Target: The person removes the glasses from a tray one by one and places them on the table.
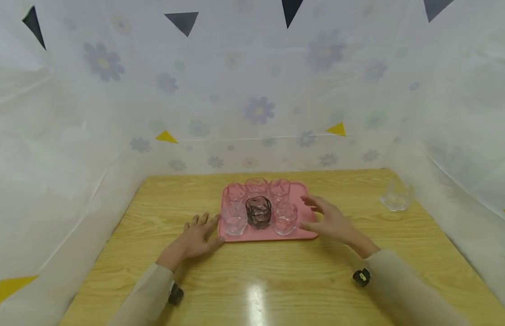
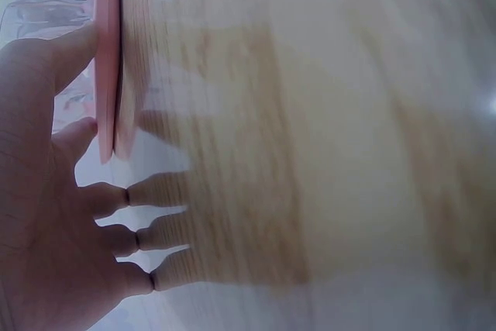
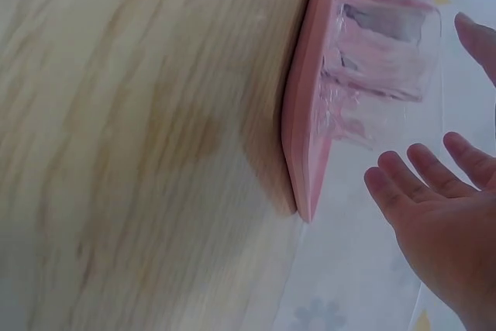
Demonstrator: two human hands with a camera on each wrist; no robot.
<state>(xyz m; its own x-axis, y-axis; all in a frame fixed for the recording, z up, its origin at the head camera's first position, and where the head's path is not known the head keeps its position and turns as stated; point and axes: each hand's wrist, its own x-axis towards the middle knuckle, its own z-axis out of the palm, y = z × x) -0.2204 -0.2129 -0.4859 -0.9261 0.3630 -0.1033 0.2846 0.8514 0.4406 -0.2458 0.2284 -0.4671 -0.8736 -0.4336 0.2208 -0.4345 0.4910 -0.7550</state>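
A pink tray (image 1: pixel 252 236) carries several clear glasses (image 1: pixel 285 218) around one dark tinted glass (image 1: pixel 258 212). My left hand (image 1: pixel 197 237) is at the tray's left side, fingers spread. In the left wrist view its thumb (image 2: pixel 76 56) lies against the tray's rim (image 2: pixel 107 75), and other fingertips touch the table. Over the tray's right end, my right hand (image 1: pixel 331 222) has its thumb and fingers apart, with nothing held. The right wrist view shows those fingers (image 3: pixel 426 184) relaxed, beside the clear glasses (image 3: pixel 380 52) and apart from them.
Another clear glass (image 1: pixel 396 195) stands alone near the right edge of the wooden table (image 1: pixel 163 199). White flower-printed sheets (image 1: pixel 256 81) close off the back and both sides. Each wrist bears a small black device (image 1: pixel 361 277).
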